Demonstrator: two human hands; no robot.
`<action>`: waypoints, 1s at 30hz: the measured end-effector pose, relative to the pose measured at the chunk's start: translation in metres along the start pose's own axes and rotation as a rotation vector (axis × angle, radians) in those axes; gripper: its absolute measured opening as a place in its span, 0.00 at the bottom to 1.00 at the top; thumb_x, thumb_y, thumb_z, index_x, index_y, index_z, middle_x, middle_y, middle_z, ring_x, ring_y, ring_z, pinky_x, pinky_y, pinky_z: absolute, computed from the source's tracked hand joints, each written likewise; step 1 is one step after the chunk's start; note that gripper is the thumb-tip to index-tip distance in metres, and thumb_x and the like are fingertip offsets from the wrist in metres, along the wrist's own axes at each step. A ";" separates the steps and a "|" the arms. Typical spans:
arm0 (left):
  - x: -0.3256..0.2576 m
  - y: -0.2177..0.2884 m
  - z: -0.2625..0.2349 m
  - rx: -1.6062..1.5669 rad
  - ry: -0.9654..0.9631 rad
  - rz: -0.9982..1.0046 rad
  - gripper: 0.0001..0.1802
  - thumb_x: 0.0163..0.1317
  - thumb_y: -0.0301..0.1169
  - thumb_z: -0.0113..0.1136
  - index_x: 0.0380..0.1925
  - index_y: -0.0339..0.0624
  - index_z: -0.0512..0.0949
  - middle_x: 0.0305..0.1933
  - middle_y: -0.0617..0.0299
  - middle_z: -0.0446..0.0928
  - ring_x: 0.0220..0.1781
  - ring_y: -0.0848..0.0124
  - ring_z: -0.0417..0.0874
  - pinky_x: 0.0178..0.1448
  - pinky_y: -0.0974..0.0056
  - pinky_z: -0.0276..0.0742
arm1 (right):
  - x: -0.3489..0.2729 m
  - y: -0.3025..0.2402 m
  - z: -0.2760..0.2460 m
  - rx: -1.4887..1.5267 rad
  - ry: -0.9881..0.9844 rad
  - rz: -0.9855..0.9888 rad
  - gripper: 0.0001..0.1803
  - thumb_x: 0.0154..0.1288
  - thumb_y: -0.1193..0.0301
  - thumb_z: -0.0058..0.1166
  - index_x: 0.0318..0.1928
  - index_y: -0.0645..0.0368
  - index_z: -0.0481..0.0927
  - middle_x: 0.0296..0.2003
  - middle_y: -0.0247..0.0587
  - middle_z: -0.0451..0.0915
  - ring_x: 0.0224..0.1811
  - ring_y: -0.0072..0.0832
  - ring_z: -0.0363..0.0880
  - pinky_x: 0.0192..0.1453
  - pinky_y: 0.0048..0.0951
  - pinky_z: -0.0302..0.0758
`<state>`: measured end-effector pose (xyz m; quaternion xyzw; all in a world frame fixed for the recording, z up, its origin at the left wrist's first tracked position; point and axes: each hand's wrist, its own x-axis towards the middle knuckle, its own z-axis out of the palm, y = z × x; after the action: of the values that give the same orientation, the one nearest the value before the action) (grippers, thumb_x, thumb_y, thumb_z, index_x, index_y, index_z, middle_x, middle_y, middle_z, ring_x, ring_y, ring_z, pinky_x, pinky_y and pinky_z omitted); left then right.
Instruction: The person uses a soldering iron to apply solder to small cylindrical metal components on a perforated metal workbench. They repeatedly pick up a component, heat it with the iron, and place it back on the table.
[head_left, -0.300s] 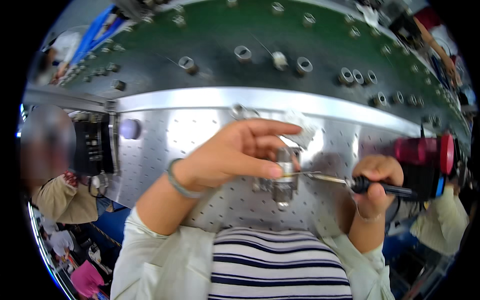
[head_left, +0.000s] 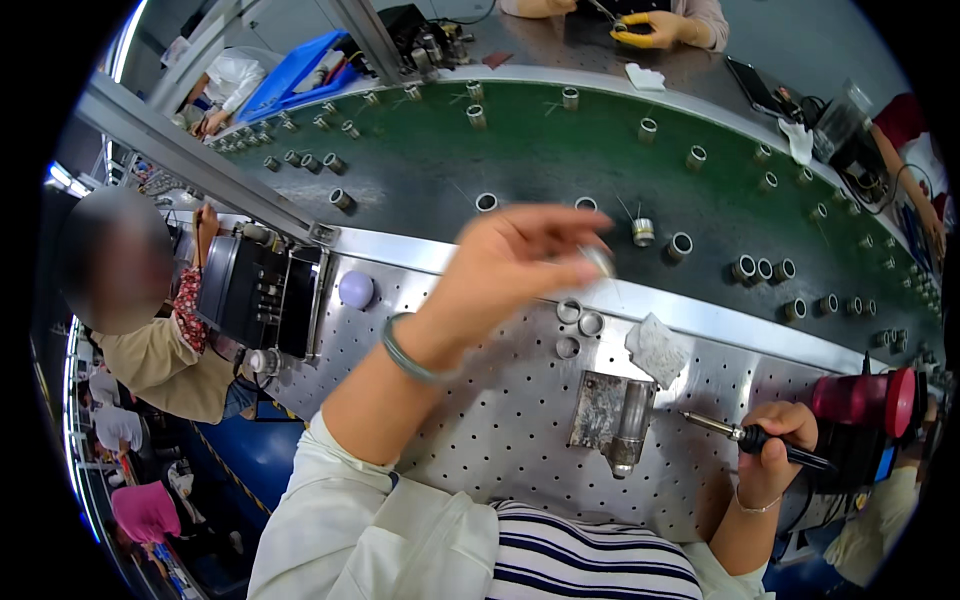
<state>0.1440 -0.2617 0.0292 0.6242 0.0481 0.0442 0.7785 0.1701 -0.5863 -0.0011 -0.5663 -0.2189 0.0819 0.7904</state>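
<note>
My left hand point(head_left: 505, 265), slightly blurred, pinches a small metal cylinder point(head_left: 598, 262) between thumb and fingers. A thin wire seems to trail from it. That hand hovers over the metal rim between the workbench and the green belt. My right hand point(head_left: 775, 445) grips a soldering iron point(head_left: 712, 423) with a black handle, its tip directed left toward a worn metal fixture point(head_left: 612, 420). Iron and fixture are apart. Beyond the fixture lie three metal rings point(head_left: 569, 310) and a crumpled whitish pad point(head_left: 657, 350).
Metal cylinders point(head_left: 680, 246) stand along the green belt point(head_left: 540, 150), some with thin wires. A purple round object point(head_left: 356, 289) rests at the bench's left, a dark red container point(head_left: 862, 400) at its right. Across the belt, a person wears a yellow glove point(head_left: 645, 30); another sits left.
My left hand has left the fixture and moved up toward the belt, holding the small cylinder. The soldering iron's tip has come away from the fixture. The view has shifted, showing more beyond the belt.
</note>
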 end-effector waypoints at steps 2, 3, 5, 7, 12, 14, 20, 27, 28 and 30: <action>0.027 0.008 -0.053 0.481 0.293 0.191 0.18 0.53 0.21 0.66 0.47 0.35 0.80 0.39 0.62 0.81 0.38 0.76 0.79 0.43 0.71 0.77 | 0.000 0.000 -0.003 0.021 0.011 -0.014 0.18 0.56 0.63 0.66 0.30 0.63 0.71 0.21 0.37 0.72 0.17 0.20 0.69 0.20 0.18 0.65; 0.040 0.008 -0.085 0.835 0.456 0.275 0.17 0.52 0.23 0.67 0.44 0.36 0.81 0.37 0.63 0.81 0.36 0.77 0.78 0.41 0.72 0.76 | 0.000 0.000 -0.004 0.038 0.021 -0.027 0.17 0.56 0.65 0.67 0.31 0.64 0.72 0.22 0.39 0.74 0.16 0.20 0.71 0.20 0.17 0.66; 0.060 0.001 -0.157 1.061 0.613 0.231 0.17 0.47 0.29 0.71 0.39 0.40 0.82 0.37 0.58 0.81 0.36 0.70 0.81 0.43 0.66 0.77 | -0.001 0.003 -0.006 0.048 0.034 -0.032 0.17 0.56 0.66 0.67 0.32 0.65 0.74 0.22 0.41 0.76 0.15 0.20 0.73 0.19 0.16 0.68; 0.058 -0.004 -0.226 1.240 0.718 0.216 0.18 0.45 0.33 0.72 0.37 0.39 0.82 0.35 0.55 0.81 0.36 0.62 0.81 0.43 0.60 0.76 | 0.002 0.008 -0.003 0.041 0.013 -0.002 0.17 0.55 0.66 0.68 0.32 0.65 0.74 0.23 0.42 0.77 0.15 0.20 0.73 0.20 0.16 0.69; 0.066 -0.003 -0.258 1.614 0.767 0.239 0.20 0.45 0.35 0.71 0.38 0.39 0.81 0.40 0.53 0.79 0.41 0.56 0.79 0.43 0.56 0.75 | 0.002 0.006 -0.006 0.001 0.058 0.050 0.16 0.55 0.67 0.67 0.32 0.65 0.75 0.23 0.42 0.77 0.16 0.21 0.74 0.19 0.16 0.68; 0.060 -0.003 -0.244 1.678 0.758 0.412 0.19 0.48 0.35 0.70 0.40 0.39 0.80 0.44 0.55 0.78 0.42 0.59 0.78 0.42 0.61 0.75 | 0.004 0.007 -0.005 0.001 0.049 0.049 0.16 0.55 0.67 0.67 0.32 0.65 0.75 0.22 0.42 0.77 0.16 0.20 0.74 0.19 0.16 0.68; 0.008 0.003 -0.068 0.967 0.188 0.330 0.13 0.52 0.23 0.66 0.39 0.39 0.81 0.46 0.60 0.77 0.46 0.70 0.78 0.47 0.69 0.73 | 0.003 0.005 -0.008 -0.090 0.039 0.053 0.17 0.58 0.64 0.63 0.32 0.63 0.72 0.23 0.40 0.74 0.15 0.18 0.67 0.19 0.16 0.63; -0.027 -0.029 -0.011 0.882 -0.149 0.267 0.10 0.47 0.19 0.66 0.32 0.39 0.81 0.46 0.60 0.74 0.42 0.67 0.77 0.47 0.66 0.73 | 0.003 0.002 -0.005 -0.057 0.041 0.039 0.17 0.58 0.64 0.63 0.32 0.63 0.72 0.23 0.41 0.75 0.14 0.18 0.67 0.21 0.16 0.63; -0.026 -0.032 -0.011 0.954 -0.144 0.295 0.09 0.47 0.19 0.66 0.31 0.38 0.81 0.46 0.60 0.74 0.41 0.67 0.77 0.46 0.66 0.73 | 0.002 0.003 -0.006 -0.022 0.038 0.037 0.16 0.57 0.66 0.64 0.32 0.64 0.73 0.23 0.41 0.76 0.15 0.18 0.69 0.21 0.16 0.65; -0.024 -0.032 -0.009 0.933 -0.113 0.258 0.08 0.48 0.18 0.66 0.30 0.37 0.80 0.47 0.59 0.74 0.41 0.69 0.77 0.47 0.67 0.74 | 0.001 0.006 -0.010 0.045 0.037 0.027 0.14 0.55 0.69 0.66 0.33 0.66 0.76 0.24 0.42 0.77 0.17 0.20 0.74 0.21 0.15 0.69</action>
<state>0.1191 -0.2629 -0.0037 0.9089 -0.0573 0.0799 0.4054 0.1765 -0.5928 -0.0091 -0.5526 -0.1946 0.0870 0.8057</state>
